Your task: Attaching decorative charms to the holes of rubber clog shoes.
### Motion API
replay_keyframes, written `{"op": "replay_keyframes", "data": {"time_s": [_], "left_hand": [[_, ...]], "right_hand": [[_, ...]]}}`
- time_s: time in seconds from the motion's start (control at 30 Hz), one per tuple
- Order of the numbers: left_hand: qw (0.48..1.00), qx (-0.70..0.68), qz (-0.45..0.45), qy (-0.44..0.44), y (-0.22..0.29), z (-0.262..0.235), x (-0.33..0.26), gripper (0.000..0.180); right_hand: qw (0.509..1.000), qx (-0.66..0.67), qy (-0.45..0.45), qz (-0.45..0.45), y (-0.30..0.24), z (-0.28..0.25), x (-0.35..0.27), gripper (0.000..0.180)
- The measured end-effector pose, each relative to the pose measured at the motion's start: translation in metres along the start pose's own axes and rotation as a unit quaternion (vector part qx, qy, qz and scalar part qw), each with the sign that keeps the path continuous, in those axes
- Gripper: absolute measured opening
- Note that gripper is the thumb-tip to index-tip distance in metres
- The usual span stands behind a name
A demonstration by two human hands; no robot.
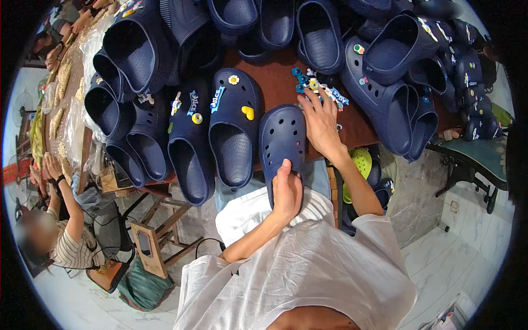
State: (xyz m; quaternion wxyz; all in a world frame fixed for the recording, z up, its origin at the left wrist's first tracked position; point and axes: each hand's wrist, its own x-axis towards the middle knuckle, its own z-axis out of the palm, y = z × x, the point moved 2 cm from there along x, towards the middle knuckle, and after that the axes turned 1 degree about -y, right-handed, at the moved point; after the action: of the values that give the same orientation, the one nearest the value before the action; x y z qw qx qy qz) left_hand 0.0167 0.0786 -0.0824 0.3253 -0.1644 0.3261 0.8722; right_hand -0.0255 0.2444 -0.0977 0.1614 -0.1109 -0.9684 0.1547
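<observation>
- Gripping the heel end of a plain navy clog [282, 144], the left hand [287, 192] wraps its fingers over the rim, thumb on the outside; the clog lies sole-down at the near edge of the brown table [275, 82], toe pointing away, heel overhanging the edge.
- Just right of that clog, the right hand [320, 124] lies flat with fingers spread wide, its fingertips touching a small heap of shoe charms [318, 88]; it holds nothing that can be seen.
- Left of the plain clog sits a decorated clog [234, 124] with a daisy charm, a yellow charm and a blue lettered strip; further left is another decorated clog [188, 137], then nested stacks of navy clogs [124, 71].
- Crowding the right side and far edge are more piled clogs [396, 82], hemming in the bare patch of table.
- All the clogs look like matte moulded foam with round vent holes and ribbed footbeds; the charms are small, glossy and multicoloured.
- A yellow-green clog [360, 162] shows below the table edge, partly hidden by the right forearm.
- At far left another person [66, 231] sits beside a wooden stool [154, 242]; that person's work is too small to make out.
</observation>
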Motion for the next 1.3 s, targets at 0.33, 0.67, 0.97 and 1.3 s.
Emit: {"op": "replay_keyframes", "data": {"time_s": [0.33,0.67,0.97,1.3], "left_hand": [[0.998,-0.04,-0.019,0.045,0.009,-0.005,0.012,0.044],[0.996,-0.068,-0.03,0.043,0.012,-0.001,0.01,0.032],[0.996,-0.053,-0.052,0.053,0.01,-0.007,0.011,0.03],[0.996,-0.077,-0.028,0.02,0.008,-0.007,0.013,0.034]], "right_hand": [[0.993,0.09,0.081,0.015,0.015,-0.027,-0.01,0.029],[0.996,0.023,0.074,0.042,0.034,-0.012,0.024,0.033],[0.997,0.034,0.076,0.0,0.024,-0.022,0.018,0.033],[0.998,0.025,0.04,0.032,0.039,-0.007,0.027,0.029]]}}
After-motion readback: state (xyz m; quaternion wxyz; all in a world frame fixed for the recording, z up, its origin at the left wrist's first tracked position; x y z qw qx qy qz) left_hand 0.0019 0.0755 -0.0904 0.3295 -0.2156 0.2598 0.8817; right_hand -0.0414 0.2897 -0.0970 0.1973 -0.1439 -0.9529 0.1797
